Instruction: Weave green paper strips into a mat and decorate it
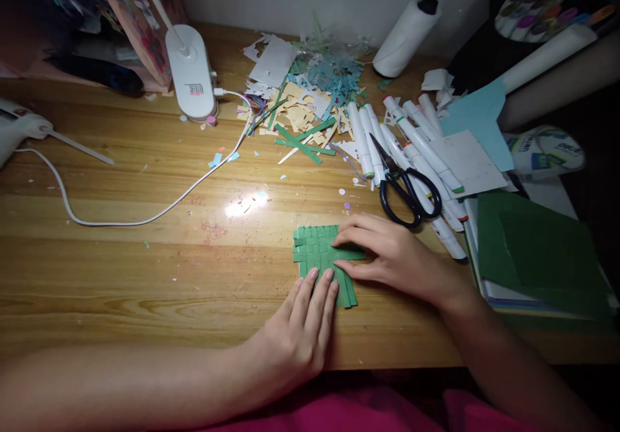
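Note:
A small mat of woven green paper strips (312, 246) lies flat on the wooden table in front of me. Loose strip ends stick out at its right side and lower edge. My left hand (301, 334) rests on the mat's lower part, fingers stretched out flat and pressing on it. From the right, my right hand (394, 254) reaches over the mat. Its thumb and fingers are apart, their tips touching the weave above and below a strip that sticks out. Black-handled scissors (407, 190) lie on the markers just beyond my right hand.
Several white markers (361, 141) lie right of a heap of paper scraps (300, 106). Green paper sheets (537, 245) are stacked at right. A white lamp base (191, 73), its cable (159, 211), a glue gun (19, 125) and a white roll (404, 38) stand around.

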The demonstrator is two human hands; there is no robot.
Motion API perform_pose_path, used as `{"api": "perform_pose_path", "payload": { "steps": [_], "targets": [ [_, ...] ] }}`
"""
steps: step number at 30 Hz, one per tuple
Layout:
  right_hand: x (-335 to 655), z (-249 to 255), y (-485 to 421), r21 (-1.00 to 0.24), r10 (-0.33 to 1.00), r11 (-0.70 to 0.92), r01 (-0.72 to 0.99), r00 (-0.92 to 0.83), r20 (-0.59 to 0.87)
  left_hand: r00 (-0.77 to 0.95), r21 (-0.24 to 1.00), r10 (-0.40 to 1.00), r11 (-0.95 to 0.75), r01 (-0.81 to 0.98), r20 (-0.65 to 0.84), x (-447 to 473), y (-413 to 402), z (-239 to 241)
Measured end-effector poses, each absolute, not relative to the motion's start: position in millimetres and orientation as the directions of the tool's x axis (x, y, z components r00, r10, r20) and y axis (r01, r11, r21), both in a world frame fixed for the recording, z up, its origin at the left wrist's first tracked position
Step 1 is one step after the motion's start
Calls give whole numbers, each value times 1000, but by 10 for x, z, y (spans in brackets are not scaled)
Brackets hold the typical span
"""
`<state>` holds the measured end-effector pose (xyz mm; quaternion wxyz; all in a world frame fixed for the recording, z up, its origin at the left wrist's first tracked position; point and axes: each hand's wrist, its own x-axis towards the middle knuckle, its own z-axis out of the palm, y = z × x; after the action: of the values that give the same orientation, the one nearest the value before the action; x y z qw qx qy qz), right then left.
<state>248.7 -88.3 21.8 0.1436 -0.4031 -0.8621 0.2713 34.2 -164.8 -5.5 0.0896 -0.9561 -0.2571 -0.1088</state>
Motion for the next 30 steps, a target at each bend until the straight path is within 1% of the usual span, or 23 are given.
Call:
{"api": "perform_pose_path", "payload": {
  "steps": [10,12,17,26,30],
  "targets": [
    [2440,197,-903,-495,753,595,633,-654,68,850,-113,459,-859,499,259,342,-1651,-58],
    [2449,193,-895,-514,753,589,623,-654,70,850,-115,456,-860,497,263,344,-1655,-63],
    [2424,194,-878,-606,764,541,584,-642,63,849,-128,451,-858,497,274,346,-1671,-72],
    [2263,168,-912,-557,775,563,610,-625,98,848,-124,445,-861,494,289,351,-1665,-75],
    [2288,149,-893,-619,769,538,573,-634,82,847,-81,448,-870,487,285,340,-1667,-64]
  ]
}}
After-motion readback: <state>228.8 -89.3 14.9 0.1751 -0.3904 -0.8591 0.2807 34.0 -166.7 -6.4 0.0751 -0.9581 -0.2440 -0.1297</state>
